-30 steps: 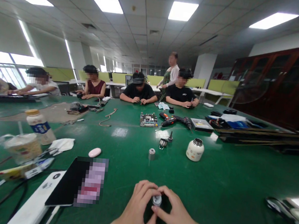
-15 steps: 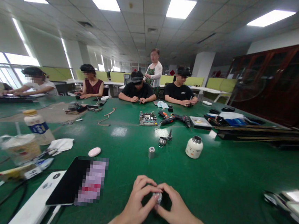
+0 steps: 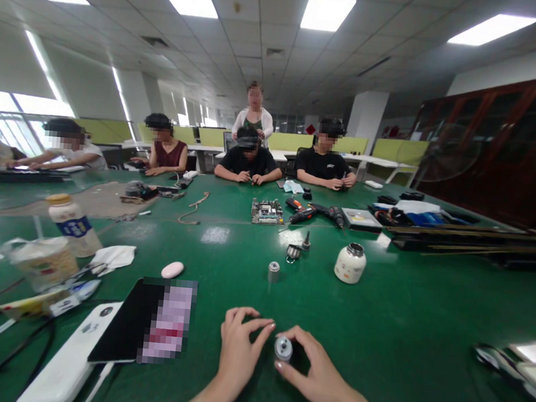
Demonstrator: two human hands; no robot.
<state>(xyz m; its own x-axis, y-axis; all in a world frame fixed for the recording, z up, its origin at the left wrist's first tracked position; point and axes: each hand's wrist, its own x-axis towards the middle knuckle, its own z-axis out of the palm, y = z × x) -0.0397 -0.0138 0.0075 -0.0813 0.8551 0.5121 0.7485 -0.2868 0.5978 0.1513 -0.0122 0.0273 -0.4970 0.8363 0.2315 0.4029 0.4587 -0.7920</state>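
Observation:
Thumb and fingers of my right hand [image 3: 316, 371] grip a small electric motor [image 3: 283, 350], a silver cylinder with a dark centre on its top face, held upright low over the green table. Just left of it, my left hand [image 3: 242, 344] is apart from the motor. Its thumb and index fingertip are pinched together; whatever may be between them is too small to make out. A similar silver cylinder [image 3: 273, 272] stands beyond my hands. Behind that lie a metal ring-shaped part [image 3: 293, 253] and a dark pointed part [image 3: 306, 242].
A white bottle [image 3: 350, 264] without lid stands right of centre. Farther back are a circuit board [image 3: 267, 212] and power drills [image 3: 302, 213]. On the left are a tablet [image 3: 128, 323], a white power bank [image 3: 66, 358], a pink oval case [image 3: 172, 270] and drinks. Several people sit opposite.
My left hand has come away from the motor and moved slightly left, its thumb and index finger now pinched. The motor stays in my right hand. A standing person in the back has shifted left.

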